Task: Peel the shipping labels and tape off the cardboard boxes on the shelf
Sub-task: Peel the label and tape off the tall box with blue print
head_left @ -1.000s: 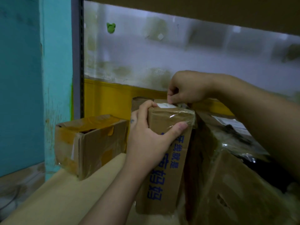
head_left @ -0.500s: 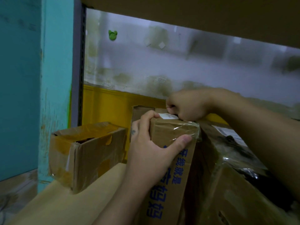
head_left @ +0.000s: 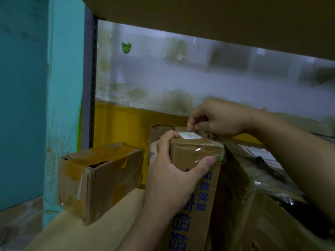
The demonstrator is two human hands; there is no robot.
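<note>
A tall cardboard box (head_left: 197, 180) with blue printed characters stands upright on the shelf. Clear tape (head_left: 208, 151) wraps its upper end and a small white label (head_left: 189, 135) lies on its top. My left hand (head_left: 172, 174) grips the box's upper end, thumb across the taped front. My right hand (head_left: 215, 120) hovers over the top, thumb and forefinger pinching at the tape edge just behind the label.
A torn, open cardboard box (head_left: 101, 176) with yellow tape sits to the left. A large box (head_left: 272, 196) under crumpled plastic film leans at the right. The shelf board (head_left: 76, 230) runs below, an upper shelf (head_left: 217, 17) overhead, a teal post (head_left: 63, 105) at left.
The view has shifted a little, so the boxes and hands sit lower in frame. My right hand's fingers have opened slightly and now pinch at the tape by the label. My left hand's grip is unchanged.
</note>
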